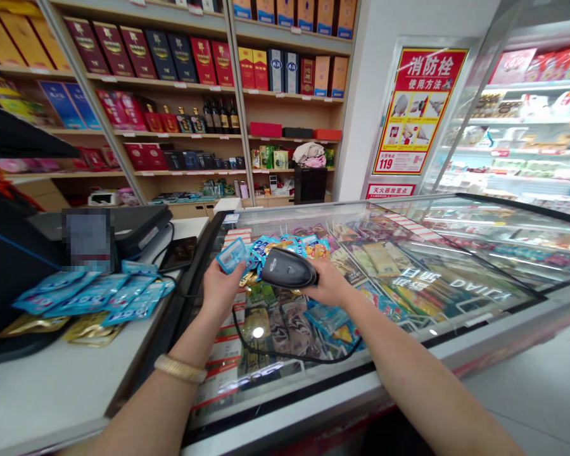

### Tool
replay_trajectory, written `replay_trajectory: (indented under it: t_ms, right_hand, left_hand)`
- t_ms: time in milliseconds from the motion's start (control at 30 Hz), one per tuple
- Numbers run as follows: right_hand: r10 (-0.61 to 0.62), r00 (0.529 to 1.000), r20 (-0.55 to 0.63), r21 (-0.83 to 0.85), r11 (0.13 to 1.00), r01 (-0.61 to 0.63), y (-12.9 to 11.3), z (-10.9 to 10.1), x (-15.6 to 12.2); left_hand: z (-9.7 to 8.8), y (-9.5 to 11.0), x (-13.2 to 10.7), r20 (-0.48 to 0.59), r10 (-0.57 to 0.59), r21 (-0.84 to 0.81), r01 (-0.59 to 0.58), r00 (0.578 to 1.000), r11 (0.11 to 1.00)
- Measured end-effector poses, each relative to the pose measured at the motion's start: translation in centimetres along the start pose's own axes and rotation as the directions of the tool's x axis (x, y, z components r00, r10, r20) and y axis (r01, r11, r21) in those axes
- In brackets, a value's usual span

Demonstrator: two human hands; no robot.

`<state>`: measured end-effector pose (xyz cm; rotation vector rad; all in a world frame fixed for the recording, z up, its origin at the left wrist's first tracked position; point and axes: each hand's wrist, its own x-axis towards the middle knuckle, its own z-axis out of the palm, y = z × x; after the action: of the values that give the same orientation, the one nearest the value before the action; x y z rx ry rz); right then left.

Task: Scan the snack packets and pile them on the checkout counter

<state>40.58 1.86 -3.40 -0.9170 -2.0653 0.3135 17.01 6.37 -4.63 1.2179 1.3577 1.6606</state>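
Observation:
My left hand [222, 285] pinches a small light-blue packet [232, 254] by its lower edge, above the freezer's glass top. In my right hand [330, 278] is a black handheld barcode scanner [289, 268], its head pointing left toward the packet. A black cable [294, 358] loops below the scanner across the glass. Behind the scanner, a heap of blue and gold snack packets [285, 243] lies on the glass, partly hidden by the scanner and my hands.
On the white counter at left, several blue packets [99, 292] and gold packets [92, 328] lie beside a phone [178, 253] and checkout equipment [137, 228]. The glass-topped freezer [342, 373] runs rightward. Shelves with boxed bottles [161, 57] stand behind.

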Motion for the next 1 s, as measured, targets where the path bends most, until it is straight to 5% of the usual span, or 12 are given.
replay_trajectory:
  t_ms: [633, 867, 1000]
  right_hand:
    - [-0.045, 0.998, -0.051, -0.043, 0.998, 0.043, 0.3, -0.1, 0.0]
    - [-0.003, 0.992, -0.126, -0.121, 0.993, -0.013, 1.1, -0.6, -0.2]
    - [-0.009, 0.99, -0.141, -0.145, 0.989, -0.011, 1.3, -0.7, -0.2]
  left_hand:
    - [-0.6, -0.1, 0.4, -0.031, 0.05, 0.093, -0.046, 0.998, 0.995]
    - [-5.9, 3.0, 4.9, -0.214, 0.137, 0.353, -0.055, 0.967, 0.934]
    - [-10.7, 5.0, 7.5, -0.206, 0.178, 0.73, 0.03, 0.962, 0.683]
